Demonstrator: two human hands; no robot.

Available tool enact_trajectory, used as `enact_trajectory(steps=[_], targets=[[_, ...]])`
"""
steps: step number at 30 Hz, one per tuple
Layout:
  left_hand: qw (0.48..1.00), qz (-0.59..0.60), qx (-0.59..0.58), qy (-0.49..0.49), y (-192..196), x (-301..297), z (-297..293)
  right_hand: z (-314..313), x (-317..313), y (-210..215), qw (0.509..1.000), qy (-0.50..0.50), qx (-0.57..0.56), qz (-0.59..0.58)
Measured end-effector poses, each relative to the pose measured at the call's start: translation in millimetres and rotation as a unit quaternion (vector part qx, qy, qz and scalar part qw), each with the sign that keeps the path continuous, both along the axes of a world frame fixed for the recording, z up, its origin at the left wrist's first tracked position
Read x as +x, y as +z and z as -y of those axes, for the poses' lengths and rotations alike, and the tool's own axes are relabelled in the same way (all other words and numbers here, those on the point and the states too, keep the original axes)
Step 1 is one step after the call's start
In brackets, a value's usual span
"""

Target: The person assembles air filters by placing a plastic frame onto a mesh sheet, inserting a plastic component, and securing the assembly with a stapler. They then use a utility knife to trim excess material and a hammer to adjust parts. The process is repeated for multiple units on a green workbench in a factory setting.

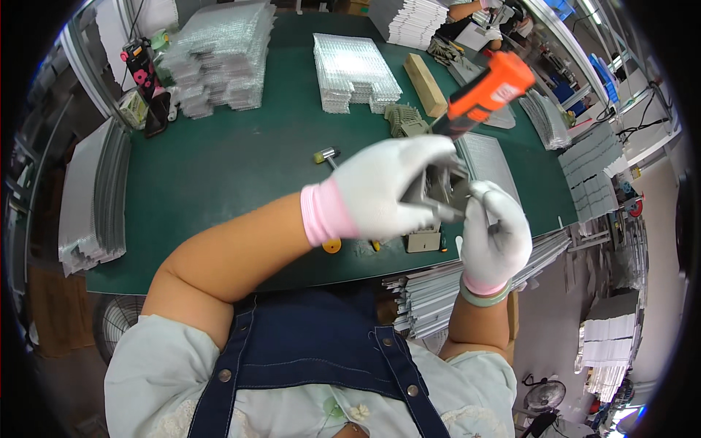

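My left hand (383, 186), in a white glove with a pink cuff, grips a grey metal part (444, 188) between thumb and fingers. On that part's right edge, the pinched fingers of my gloved right hand (500, 233) meet it; whether they hold something small there is hidden. Just beyond my left fingers is an orange and black handheld tool (493, 89), tilted up to the right; its lower end is out of sight. A small hammer (328, 155) lies left of my left hand. Below the hands sit a yellow disc (331, 246) and a beige-grey block (423, 241).
The green table (219, 168) carries stacks of bubble-wrapped sheets (226, 51), a smaller wrapped stack (354, 66) and a wooden block (426, 84). More grey panels (91, 193) stand at the left edge. Long strips (438, 299) lie below the front edge. Another person's arm (467, 9) shows far right.
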State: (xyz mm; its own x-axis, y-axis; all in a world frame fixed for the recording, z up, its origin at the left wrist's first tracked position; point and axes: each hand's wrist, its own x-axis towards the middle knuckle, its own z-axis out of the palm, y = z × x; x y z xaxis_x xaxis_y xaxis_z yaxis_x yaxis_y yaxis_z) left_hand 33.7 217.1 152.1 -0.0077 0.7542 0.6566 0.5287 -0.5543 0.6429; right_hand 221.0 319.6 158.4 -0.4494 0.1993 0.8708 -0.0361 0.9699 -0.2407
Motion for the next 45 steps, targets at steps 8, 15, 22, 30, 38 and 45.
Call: enact_trajectory(steps=[8,15,22,30,38,45], targets=[[0.997,-0.045,0.011,0.066,-1,-4,-4,-3,-12,30,0.982,-0.021,0.087,0.169],[0.998,-0.031,-0.002,0.052,3,-19,6,-13,-3,-24,0.964,0.048,-0.255,-0.065],[0.998,-0.047,0.032,0.016,19,-15,27,32,-55,-39,0.867,0.271,-0.401,-0.117],[0.996,-0.08,-0.012,0.046,-27,-23,44,61,-57,-90,0.894,0.238,-0.374,-0.069],[0.995,-0.085,-0.022,0.048,-24,-21,59,59,-59,-95,0.876,0.285,-0.378,-0.089],[0.992,-0.106,-0.026,0.06,-22,-17,65,67,-51,-86,0.885,0.199,-0.421,-0.014]])
